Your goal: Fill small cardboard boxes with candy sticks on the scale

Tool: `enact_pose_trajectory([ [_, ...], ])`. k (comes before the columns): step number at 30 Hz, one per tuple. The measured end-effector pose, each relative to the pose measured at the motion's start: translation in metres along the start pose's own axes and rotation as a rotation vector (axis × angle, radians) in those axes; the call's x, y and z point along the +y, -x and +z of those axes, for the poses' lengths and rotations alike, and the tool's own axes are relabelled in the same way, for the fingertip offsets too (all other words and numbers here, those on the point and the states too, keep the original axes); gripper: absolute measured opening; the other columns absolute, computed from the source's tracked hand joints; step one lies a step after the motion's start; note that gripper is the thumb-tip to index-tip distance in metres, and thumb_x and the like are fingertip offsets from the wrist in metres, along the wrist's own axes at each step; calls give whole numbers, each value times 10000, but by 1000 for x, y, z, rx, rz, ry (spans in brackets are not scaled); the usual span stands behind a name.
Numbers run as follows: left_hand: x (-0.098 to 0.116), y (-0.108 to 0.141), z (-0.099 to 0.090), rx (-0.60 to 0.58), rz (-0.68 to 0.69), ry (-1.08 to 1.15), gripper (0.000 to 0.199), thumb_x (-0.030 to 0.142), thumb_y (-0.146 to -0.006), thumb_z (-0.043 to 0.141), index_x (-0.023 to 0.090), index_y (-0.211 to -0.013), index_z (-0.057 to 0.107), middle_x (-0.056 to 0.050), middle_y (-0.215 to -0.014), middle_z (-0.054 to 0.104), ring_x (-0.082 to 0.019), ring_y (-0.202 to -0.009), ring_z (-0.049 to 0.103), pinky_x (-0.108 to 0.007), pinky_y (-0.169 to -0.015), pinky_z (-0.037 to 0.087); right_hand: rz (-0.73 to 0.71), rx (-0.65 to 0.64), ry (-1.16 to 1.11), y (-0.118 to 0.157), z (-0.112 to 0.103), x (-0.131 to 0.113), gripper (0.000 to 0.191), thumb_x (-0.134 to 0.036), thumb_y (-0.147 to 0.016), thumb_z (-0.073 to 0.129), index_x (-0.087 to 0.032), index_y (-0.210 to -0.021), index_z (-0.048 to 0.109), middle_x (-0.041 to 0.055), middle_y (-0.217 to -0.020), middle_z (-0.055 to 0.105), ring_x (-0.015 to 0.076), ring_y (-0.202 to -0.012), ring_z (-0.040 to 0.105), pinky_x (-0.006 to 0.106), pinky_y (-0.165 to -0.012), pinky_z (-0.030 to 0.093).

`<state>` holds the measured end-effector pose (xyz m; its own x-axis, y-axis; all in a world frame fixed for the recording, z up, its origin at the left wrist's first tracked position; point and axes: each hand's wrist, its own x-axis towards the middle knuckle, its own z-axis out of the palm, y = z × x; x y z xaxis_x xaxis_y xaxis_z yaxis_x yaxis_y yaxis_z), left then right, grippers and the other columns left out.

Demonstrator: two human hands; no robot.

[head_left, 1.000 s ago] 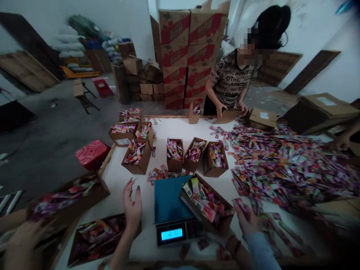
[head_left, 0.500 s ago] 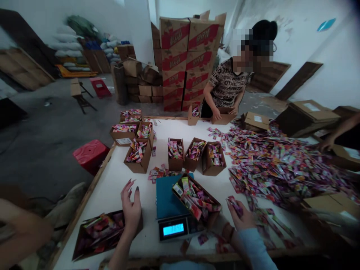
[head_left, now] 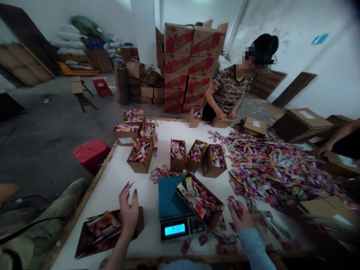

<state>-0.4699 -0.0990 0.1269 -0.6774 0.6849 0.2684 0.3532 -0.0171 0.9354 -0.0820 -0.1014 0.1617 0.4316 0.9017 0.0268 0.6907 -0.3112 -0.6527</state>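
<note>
My left hand is raised with its fingers apart and holds nothing. It hovers over the right part of an open carton filled with small packets. In my right hand are a few pink and purple packets, held just right of the scale. A blue-topped digital scale with a lit display stands between my hands. On it, set askew and overhanging its right side, rests a brown carton full of packets.
Several filled cartons stand beyond the scale. A large packet heap covers the table's right side. Across the table a person handles a carton. Another person's arm reaches in at right. A red stool stands left of the table.
Another person's hand with a bracelet has drawn away from the carton on the scale, and the display reading has changed. An arm at the left edge has withdrawn. My hands stay nearly in place.
</note>
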Motion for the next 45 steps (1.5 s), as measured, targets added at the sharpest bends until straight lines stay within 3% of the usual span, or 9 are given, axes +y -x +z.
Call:
enact_pose_trajectory([
  [8,0,-2,3,-14,9,5,354,331,-797,536,213,-1131,552,-125,-1263,503,-236,-1211,451,-450,-1006,376,-4,-36,-52,-1,-2,2,437,-589,-673,456,-214,-850,595,-4,-485,589,206,-479,574,299,-510,435],
  [19,0,-1,5,-14,-23,-3,344,319,-798,528,204,-1120,554,-129,-1254,504,-238,-1205,455,-470,-1019,363,1,-20,-39,-4,3,4,495,-634,-673,435,-202,-856,591,13,-516,605,215,-502,587,310,-532,443],
  [22,1,0,7,-18,-19,-5,343,317,-799,530,208,-1123,553,-125,-1254,505,-233,-1204,456,-462,-1021,364,6,-89,-47,-5,1,4,483,-626,-691,447,-205,-881,589,12,-491,606,210,-468,582,298,-490,437],
  [25,2,1,11,-17,-24,2,347,327,-797,540,217,-1125,553,-119,-1263,499,-228,-1210,454,-444,-1021,369,-31,-161,-43,-7,1,5,473,-626,-707,450,-216,-893,594,22,-506,627,213,-478,602,285,-464,444],
  [32,3,0,16,-21,-7,19,348,347,-799,538,225,-1124,553,-104,-1240,510,-213,-1200,462,-422,-1032,358,-141,-133,30,-11,7,14,555,-637,-763,348,-181,-949,603,82,-608,685,235,-527,636,291,-490,453],
  [35,0,0,18,-15,-16,14,351,356,-799,534,224,-1124,555,-105,-1244,513,-218,-1194,463,-424,-1021,366,-197,-184,54,-10,9,2,587,-636,-783,289,-172,-962,602,119,-706,713,246,-607,667,294,-533,473],
  [38,2,5,25,-76,6,-10,344,340,-809,518,229,-1133,556,-102,-1253,515,-226,-1200,455,-440,-1024,358,-231,-352,147,-6,13,-27,561,-606,-799,284,-171,-979,587,119,-741,718,242,-662,675,297,-589,487],
  [42,15,17,45,-251,45,36,329,292,-825,497,244,-1144,559,-98,-1275,494,-224,-1224,435,-450,-1056,319,-191,-510,497,1,30,-68,581,-618,-763,420,-166,-1100,561,144,-894,717,285,-816,674,363,-707,494],
  [45,25,25,59,-280,26,77,315,280,-831,486,243,-1134,565,-99,-1266,498,-224,-1226,436,-450,-1062,311,-203,-605,700,2,45,-77,596,-582,-691,566,-132,-1078,608,197,-981,695,334,-897,655,433,-769,488],
])
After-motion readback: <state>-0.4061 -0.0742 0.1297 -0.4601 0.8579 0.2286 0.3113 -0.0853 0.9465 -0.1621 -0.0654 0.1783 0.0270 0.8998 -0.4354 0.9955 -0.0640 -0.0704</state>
